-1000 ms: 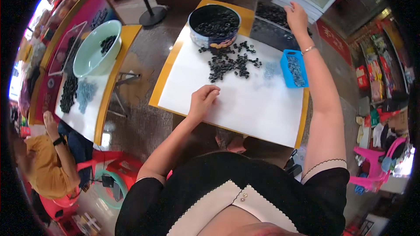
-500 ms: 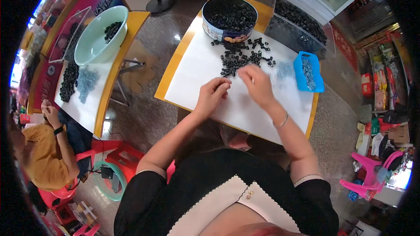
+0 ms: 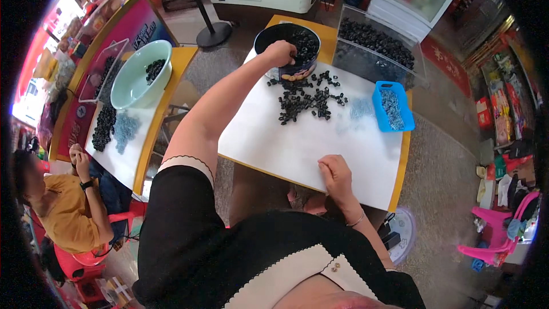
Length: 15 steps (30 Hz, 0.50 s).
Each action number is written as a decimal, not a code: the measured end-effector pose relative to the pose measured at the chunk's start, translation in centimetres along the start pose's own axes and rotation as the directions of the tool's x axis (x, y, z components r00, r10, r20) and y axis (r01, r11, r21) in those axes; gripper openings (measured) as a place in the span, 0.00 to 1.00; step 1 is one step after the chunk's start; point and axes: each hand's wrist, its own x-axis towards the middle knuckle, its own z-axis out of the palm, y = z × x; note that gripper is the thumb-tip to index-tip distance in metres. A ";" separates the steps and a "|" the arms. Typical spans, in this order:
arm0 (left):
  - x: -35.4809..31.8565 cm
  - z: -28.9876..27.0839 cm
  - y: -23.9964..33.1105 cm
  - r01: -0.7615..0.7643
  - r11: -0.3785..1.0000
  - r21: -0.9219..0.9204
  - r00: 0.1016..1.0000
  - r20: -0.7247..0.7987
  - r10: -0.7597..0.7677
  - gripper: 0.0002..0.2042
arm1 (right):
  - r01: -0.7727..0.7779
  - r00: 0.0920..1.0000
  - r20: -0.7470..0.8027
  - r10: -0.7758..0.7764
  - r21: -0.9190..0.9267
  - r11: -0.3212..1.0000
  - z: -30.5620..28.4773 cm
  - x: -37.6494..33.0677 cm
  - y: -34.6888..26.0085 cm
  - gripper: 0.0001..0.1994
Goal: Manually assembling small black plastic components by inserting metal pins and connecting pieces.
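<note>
My left hand [image 3: 280, 52] reaches over the near rim of a round tin [image 3: 298, 72], its fingers curled together. Inside lie many small black ring-like pieces [image 3: 306, 43]; whether the fingers hold one is hidden. Close to the table's front edge, my right hand [image 3: 336, 177] rests with fingers closed, and what they hold, if anything, does not show. Between the hands and the tin, loose black pieces [image 3: 297, 103] are scattered on the white tabletop [image 3: 269, 143]. Small pale-blue clear pieces [image 3: 360, 107] lie to their right, beside a blue plastic basket [image 3: 405, 119] containing more of them.
A clear bin [image 3: 366, 60] of black pieces stands at the back right. On a second table at left are a pale-green basin [image 3: 128, 88], black pieces [image 3: 104, 129] and pale-blue pieces [image 3: 126, 130]. A seated person [image 3: 74, 209] works there. A fan base [image 3: 214, 34] stands behind.
My left hand has gone from the middle of the table forward to the tin. My right hand has drawn back toward the front edge. The view has shifted slightly.
</note>
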 end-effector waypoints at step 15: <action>-8.0 -1.7 4.7 -0.063 0.574 -0.816 0.945 -0.234 -0.228 0.09 | -0.041 0.998 -0.033 0.044 0.088 0.995 -0.2 -0.3 0.5 0.03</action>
